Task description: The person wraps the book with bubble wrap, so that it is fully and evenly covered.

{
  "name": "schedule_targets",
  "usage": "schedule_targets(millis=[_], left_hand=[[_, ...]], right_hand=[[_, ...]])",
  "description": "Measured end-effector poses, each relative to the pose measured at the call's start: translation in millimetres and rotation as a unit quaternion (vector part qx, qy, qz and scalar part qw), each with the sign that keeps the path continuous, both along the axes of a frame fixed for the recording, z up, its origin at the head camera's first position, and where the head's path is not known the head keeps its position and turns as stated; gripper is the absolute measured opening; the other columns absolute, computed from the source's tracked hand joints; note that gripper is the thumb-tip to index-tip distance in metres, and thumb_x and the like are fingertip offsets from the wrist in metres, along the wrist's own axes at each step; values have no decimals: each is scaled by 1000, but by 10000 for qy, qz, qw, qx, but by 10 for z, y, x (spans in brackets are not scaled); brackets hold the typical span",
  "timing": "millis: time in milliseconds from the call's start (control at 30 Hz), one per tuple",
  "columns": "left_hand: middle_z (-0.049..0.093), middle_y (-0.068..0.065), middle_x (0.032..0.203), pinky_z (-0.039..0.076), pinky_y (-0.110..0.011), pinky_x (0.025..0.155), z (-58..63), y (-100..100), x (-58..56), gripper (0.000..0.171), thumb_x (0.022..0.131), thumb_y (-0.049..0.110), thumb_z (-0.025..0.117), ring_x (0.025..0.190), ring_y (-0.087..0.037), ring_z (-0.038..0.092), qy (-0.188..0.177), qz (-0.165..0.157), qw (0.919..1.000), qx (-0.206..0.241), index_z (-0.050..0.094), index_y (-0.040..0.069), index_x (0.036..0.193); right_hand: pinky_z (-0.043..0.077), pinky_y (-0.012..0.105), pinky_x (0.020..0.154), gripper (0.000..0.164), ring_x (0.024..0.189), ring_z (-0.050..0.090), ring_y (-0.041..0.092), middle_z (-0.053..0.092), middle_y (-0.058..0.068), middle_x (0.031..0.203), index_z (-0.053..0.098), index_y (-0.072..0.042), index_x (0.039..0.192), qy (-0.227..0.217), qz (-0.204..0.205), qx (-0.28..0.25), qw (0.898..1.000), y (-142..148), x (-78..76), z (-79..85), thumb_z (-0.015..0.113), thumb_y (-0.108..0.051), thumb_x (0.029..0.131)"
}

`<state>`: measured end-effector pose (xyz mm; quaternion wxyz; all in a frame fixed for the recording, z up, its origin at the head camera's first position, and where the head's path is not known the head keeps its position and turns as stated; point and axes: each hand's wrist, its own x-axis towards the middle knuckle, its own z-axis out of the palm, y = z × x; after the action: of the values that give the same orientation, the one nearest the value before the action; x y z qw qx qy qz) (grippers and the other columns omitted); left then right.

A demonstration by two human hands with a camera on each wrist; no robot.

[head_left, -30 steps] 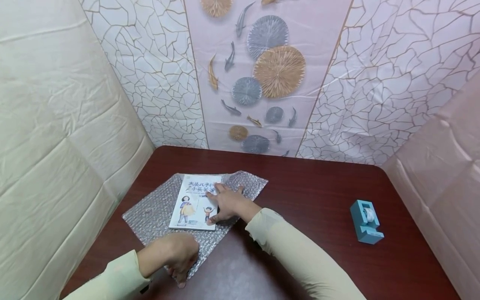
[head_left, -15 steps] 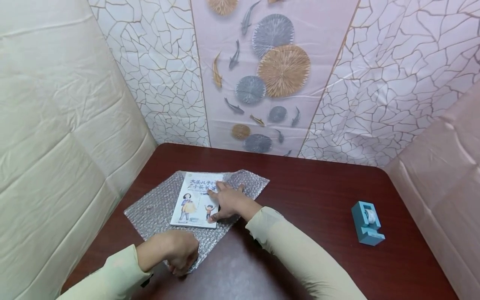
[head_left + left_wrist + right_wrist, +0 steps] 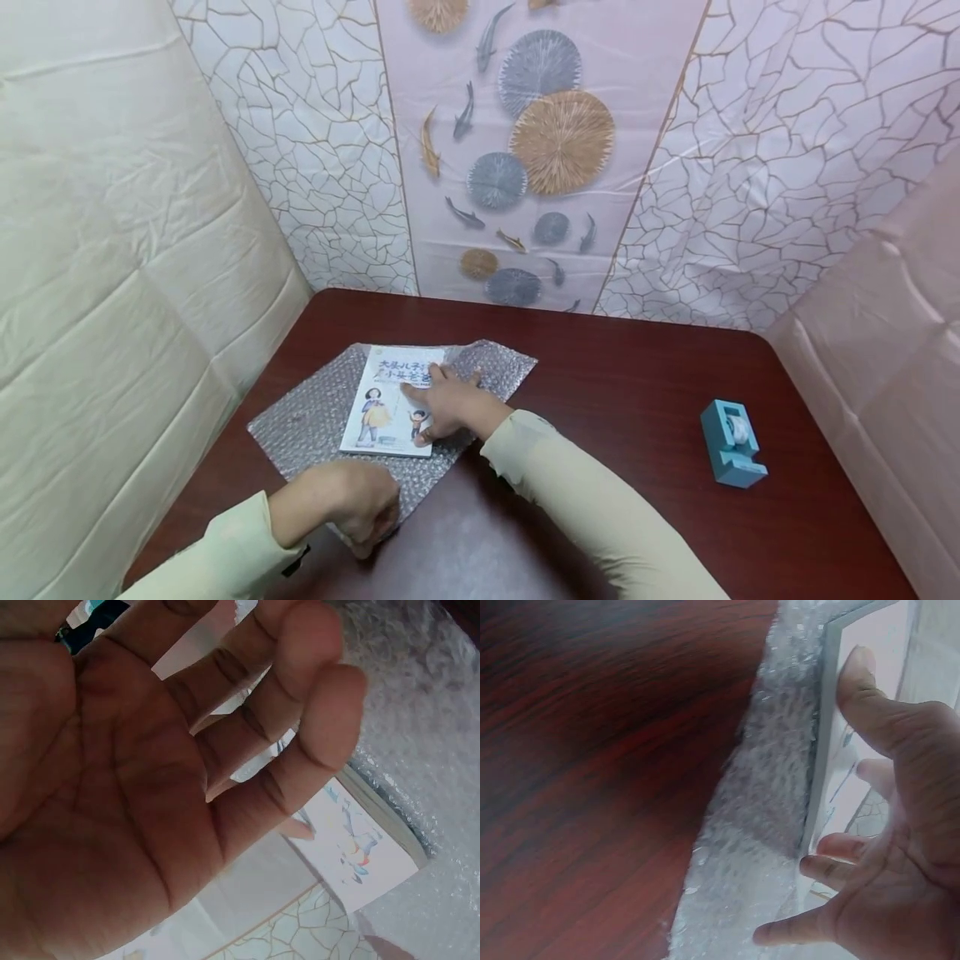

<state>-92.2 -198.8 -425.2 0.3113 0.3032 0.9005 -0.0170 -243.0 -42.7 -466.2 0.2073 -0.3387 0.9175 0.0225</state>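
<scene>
Right hand (image 3: pixel 453 404), fingers spread, touches the book (image 3: pixel 384 404) beneath, already set on seemingly still-unfolded bubble wrap (image 3: pixel 303 417); grip of left hand (image 3: pixel 354 500) unclear.

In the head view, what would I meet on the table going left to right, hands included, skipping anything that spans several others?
Left hand, book, right hand, tape dispenser.

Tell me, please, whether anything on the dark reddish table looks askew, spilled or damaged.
I see no spill or damage. The clear plastic bubble-wrap sheet lies diagonally under the rectangular white paper book, so their edges do not line up; this may be intentional.
</scene>
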Motion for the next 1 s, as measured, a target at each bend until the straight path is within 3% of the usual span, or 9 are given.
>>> schedule_targets(millis=[267, 500, 700, 1000], left_hand=[[53, 16, 59, 40, -23, 56, 135, -8, -27, 41, 66, 4, 95, 58, -4, 47, -63, 434, 9988, 220, 60, 25, 60], [56, 16, 62, 43, -26, 58, 295, -56, -73, 38, 70, 9, 96, 61, -6, 49, 71, 435, 9980, 446, 62, 27, 64], [56, 19, 67, 44, -23, 62, 441, -123, -176, 35, 74, 16, 94, 63, -1, 50, 282, 117, 9941, 1038, 62, 29, 72], [53, 19, 64, 41, -20, 59, 565, -164, -356, 29, 79, 14, 85, 60, 3, 45, 791, -268, 9802, 1798, 59, 27, 75]], right_hand=[[24, 87, 124, 105, 174, 11, 39, 7, 20, 185, 12, -52, 175, -37, -97, 256, 9996, 7, 13, 60, 74, -72, 92], [21, 87, 124, 102, 175, 9, 36, 5, 17, 187, 14, -57, 173, -63, -86, 164, 9998, 19, 5, 0, 73, -76, 91], [24, 87, 123, 100, 174, 11, 35, 7, 17, 187, 15, -57, 173, 0, -69, 175, 9998, 19, 5, -30, 73, -75, 93], [26, 87, 123, 98, 174, 13, 33, 10, 14, 187, 17, -58, 172, 112, -86, 247, 9996, 13, 7, -22, 75, -72, 94]])
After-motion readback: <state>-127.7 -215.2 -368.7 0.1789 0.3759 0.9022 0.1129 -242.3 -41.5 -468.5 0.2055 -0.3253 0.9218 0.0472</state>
